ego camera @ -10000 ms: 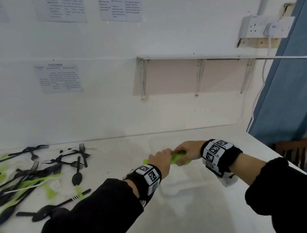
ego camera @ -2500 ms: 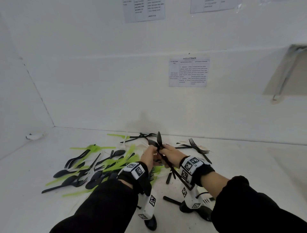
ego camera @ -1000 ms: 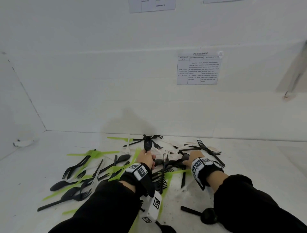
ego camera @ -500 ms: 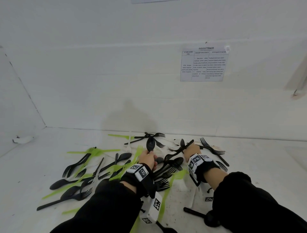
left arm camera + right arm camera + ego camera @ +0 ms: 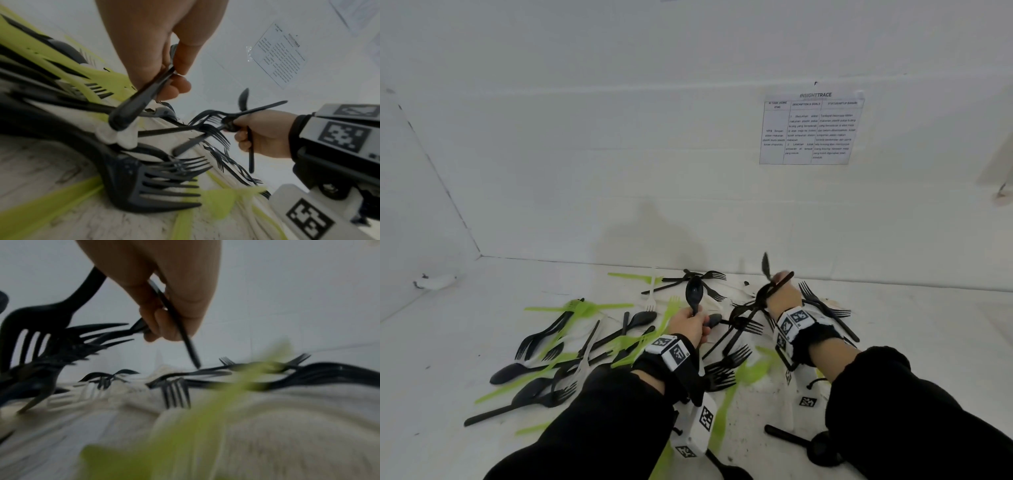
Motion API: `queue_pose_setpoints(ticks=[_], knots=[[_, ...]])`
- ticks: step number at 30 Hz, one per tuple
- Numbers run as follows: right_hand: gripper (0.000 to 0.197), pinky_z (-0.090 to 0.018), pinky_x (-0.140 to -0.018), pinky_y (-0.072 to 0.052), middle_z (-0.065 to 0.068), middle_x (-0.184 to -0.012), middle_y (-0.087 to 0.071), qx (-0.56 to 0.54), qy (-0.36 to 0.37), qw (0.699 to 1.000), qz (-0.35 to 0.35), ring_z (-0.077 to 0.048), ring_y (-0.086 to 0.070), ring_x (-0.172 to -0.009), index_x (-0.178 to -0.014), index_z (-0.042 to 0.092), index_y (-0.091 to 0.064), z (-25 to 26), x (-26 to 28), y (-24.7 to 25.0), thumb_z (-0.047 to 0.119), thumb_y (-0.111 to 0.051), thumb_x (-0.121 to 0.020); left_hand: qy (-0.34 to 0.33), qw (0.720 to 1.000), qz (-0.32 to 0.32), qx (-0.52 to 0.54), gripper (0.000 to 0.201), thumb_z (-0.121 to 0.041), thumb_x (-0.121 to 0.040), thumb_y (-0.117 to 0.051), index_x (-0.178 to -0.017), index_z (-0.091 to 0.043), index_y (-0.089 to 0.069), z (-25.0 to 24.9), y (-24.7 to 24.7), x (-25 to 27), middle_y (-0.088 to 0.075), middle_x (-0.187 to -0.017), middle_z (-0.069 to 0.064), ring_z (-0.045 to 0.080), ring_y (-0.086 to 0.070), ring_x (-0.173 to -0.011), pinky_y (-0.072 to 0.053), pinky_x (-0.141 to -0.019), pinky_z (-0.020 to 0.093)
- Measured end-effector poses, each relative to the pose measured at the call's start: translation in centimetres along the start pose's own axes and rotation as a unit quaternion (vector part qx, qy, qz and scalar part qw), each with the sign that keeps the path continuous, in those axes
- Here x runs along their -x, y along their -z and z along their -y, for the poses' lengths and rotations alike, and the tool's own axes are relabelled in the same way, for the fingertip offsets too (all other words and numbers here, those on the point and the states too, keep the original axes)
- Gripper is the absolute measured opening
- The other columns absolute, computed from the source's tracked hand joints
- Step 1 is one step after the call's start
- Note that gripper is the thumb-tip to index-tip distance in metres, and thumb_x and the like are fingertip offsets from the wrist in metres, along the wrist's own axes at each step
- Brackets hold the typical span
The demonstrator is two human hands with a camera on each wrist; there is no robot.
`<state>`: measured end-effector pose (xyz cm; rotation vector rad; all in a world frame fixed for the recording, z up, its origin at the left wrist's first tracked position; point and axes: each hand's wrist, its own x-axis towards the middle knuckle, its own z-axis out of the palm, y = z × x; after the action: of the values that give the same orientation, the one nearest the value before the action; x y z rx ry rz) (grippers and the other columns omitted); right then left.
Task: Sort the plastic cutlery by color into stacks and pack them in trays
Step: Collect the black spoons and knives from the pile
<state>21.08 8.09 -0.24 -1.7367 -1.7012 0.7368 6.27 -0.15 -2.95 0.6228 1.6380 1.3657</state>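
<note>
A pile of black, green and white plastic cutlery point(image 5: 599, 346) lies scattered on the white table point(image 5: 448, 342). My left hand point(image 5: 690, 325) grips a black spoon point(image 5: 694, 295) upright by its handle, along with other black handles point(image 5: 141, 99). My right hand point(image 5: 782, 296) grips a bunch of black forks and a spoon point(image 5: 753, 308), lifted off the pile and fanning out; the same black forks point(image 5: 211, 120) show in the left wrist view. In the right wrist view my right hand's fingers point(image 5: 164, 324) curl round thin black handles point(image 5: 185, 337).
Green forks point(image 5: 582, 306) and black spoons point(image 5: 517, 371) spread to the left. A black spoon point(image 5: 804, 443) lies near my right forearm. The white wall point(image 5: 688, 171) rises behind the pile, with a printed sheet point(image 5: 810, 128) on it. Bare table lies far left and far right.
My right hand has risen from the pile with several black forks and a spoon in its grip. The left hand has kept its black spoon upright in almost the same place.
</note>
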Motion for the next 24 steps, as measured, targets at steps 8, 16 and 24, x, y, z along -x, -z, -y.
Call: queue_pose_setpoints(ticks=[8,16,24], knots=[[0.031,-0.020,-0.067,-0.031,-0.024,-0.109,-0.063,-0.122,0.122,0.976,-0.136,-0.038,-0.059,-0.099,-0.127,0.003,-0.044,1.2,-0.8,5.1,0.006,-0.041,-0.096,-0.009,0.999,0.038,0.019,0.022,-0.012,-0.097,-0.048,-0.076,-0.008,-0.054,-0.2,-0.4,1.1,-0.056,-0.055,0.000,0.006,-0.046,-0.038,-0.041,-0.036,0.017],[0.025,-0.010,-0.070,-0.030,-0.018,-0.108,-0.066,0.003,0.261,0.965,0.039,-0.028,-0.060,-0.100,-0.116,0.001,-0.057,3.5,1.4,5.0,0.007,-0.051,-0.093,-0.010,0.997,0.052,0.060,0.022,-0.008,-0.099,-0.038,-0.086,-0.007,-0.055,-1.4,-2.1,2.5,-0.051,-0.066,0.002,0.003,-0.047,-0.034,-0.037,-0.036,0.014],[0.024,-0.018,-0.076,-0.034,-0.013,-0.110,-0.064,-0.048,0.139,0.987,0.059,-0.026,-0.057,-0.105,-0.115,0.005,-0.056,3.9,3.9,1.2,0.012,-0.051,-0.092,0.033,0.977,0.180,0.112,0.018,-0.011,-0.101,-0.037,-0.096,-0.004,-0.053,-1.9,-2.2,4.9,-0.064,-0.079,0.009,0.018,-0.067,-0.051,-0.056,-0.053,0.029]])
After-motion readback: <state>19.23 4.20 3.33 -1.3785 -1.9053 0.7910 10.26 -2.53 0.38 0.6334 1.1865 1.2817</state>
